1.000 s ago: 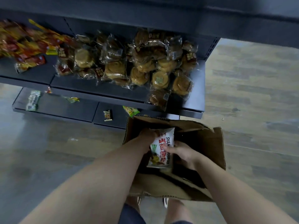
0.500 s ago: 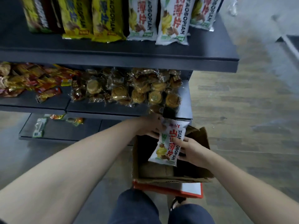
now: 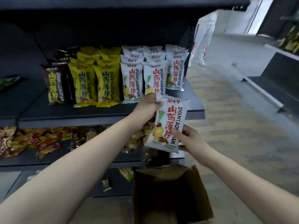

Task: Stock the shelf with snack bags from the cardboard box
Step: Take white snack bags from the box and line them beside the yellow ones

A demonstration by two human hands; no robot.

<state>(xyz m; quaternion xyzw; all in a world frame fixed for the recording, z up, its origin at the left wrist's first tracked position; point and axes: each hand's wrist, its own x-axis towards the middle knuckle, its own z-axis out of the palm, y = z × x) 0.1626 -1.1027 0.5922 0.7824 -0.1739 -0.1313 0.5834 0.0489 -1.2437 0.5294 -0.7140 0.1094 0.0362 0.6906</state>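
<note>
A white snack bag [image 3: 168,125] with red lettering is held upright in front of the dark shelf [image 3: 90,113]. My left hand [image 3: 149,105] grips its top left corner. My right hand [image 3: 188,138] holds its lower right edge, fingers on the front. On the shelf behind stand rows of matching white bags [image 3: 152,73], with yellow bags [image 3: 95,84] and brown bags [image 3: 55,86] to their left. The open cardboard box [image 3: 171,196] sits on the floor below my hands; its inside is dark.
The lower shelf [image 3: 64,162] holds clear-wrapped pastries and red and orange packets. A few small packets lie on the bottom shelf. A person in white trousers [image 3: 203,39] stands in the aisle at the back right. Another dark shelf unit [image 3: 273,78] stands at the right.
Both hands have lifted the white bag out of the box, up to the level of the shelf with the white bags. My view has tilted upward.
</note>
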